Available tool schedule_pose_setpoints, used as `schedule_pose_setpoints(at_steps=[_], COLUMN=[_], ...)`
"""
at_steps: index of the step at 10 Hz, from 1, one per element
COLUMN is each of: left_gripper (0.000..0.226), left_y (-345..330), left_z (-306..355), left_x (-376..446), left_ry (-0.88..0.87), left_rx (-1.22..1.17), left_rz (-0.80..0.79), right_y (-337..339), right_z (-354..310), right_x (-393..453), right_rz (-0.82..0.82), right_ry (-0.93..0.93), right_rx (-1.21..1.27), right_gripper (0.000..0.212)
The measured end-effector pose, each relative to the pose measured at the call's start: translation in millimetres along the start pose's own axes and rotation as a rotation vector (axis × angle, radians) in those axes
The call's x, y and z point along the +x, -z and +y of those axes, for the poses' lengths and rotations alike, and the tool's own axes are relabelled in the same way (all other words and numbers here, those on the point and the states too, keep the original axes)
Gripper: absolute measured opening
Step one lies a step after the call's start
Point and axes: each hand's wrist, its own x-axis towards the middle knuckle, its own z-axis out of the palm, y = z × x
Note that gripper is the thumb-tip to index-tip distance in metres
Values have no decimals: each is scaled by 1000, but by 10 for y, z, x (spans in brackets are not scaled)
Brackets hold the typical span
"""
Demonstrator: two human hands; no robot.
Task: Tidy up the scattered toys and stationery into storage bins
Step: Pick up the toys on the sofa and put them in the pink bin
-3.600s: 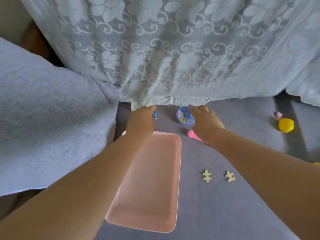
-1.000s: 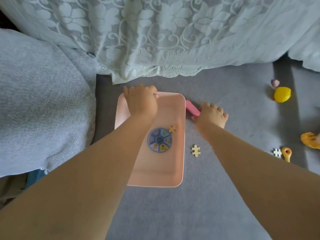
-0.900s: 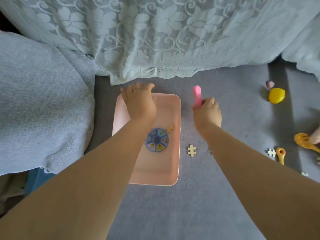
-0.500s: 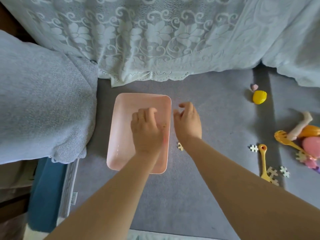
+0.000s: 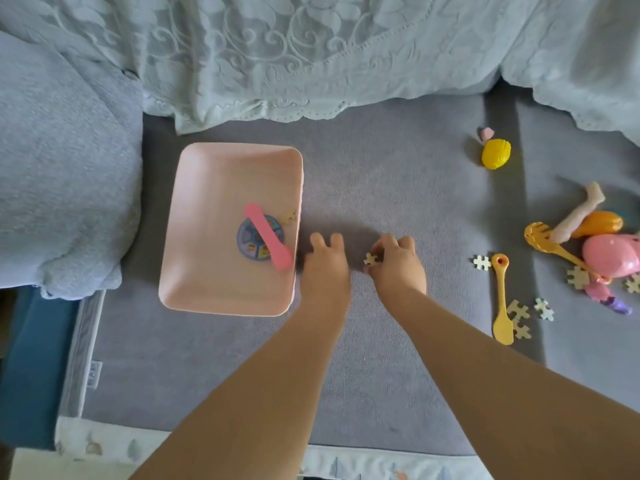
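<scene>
Pinching a cream cardboard puzzle piece (image 5: 371, 259) in our right hand (image 5: 398, 268), we hold it just right of the pink rectangular plastic bin (image 5: 207, 188) on the grey carpet (image 5: 381, 375). Our left hand (image 5: 325, 268) rests between them, fingers relaxed and empty. Inside the bin, a pink flat stick (image 5: 266, 235) lies across a blue round disc (image 5: 247, 242).

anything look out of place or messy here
Yes: toys are scattered on the mat at right, outside the pink bin: a yellow spoon, loose puzzle pieces and a pink toy. Nothing looks broken.
</scene>
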Motion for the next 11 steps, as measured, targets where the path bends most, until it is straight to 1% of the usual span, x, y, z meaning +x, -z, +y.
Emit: schedule_pose_setpoints(at_steps=[1, 2, 3, 4, 5, 6, 7, 8, 9, 10, 11], left_gripper=[33, 20, 8, 15, 8, 5, 22, 30, 28, 23, 35], left_y=[-42, 3, 140, 409, 713, 920, 986, 893, 688, 556, 515], left_z=[-31, -94, -95, -126, -305, -542, -639, -637, -558, -373, -96], left_x=[71, 119, 78, -9, -39, -29, -7, 22, 78, 90, 119], left_ry=[23, 35, -57, -103, -12, 174, 325, 322, 179, 138, 154], left_rx=[-64, -114, -152, -269, -352, -420, -246, -94, -141, -139, -68], left_rz=[-13, -58, -72, 112, 344, 399, 328, 309, 217, 82, 56], right_y=[-18, -14, 12, 70, 159, 204, 183, 156, 153, 191, 268], right_z=[8, -24, -165, -448, -819, -1173, -1333, -1231, -926, -519, -101], right_x=[26, 4, -80, -170, -226, -259, -230, -167, -125, -95, -81], right_rz=[12, -15, 3, 17, 22, 4, 15, 46, 84, 44, 16], right_ry=[7, 23, 23, 75, 144, 266, 442, 401, 248, 162, 95], right_rx=[-1, 48, 198, 340, 367, 362, 232, 168, 187, 132, 100], right_gripper=[13, 10, 4, 11, 12, 10, 22, 39, 41, 39, 38])
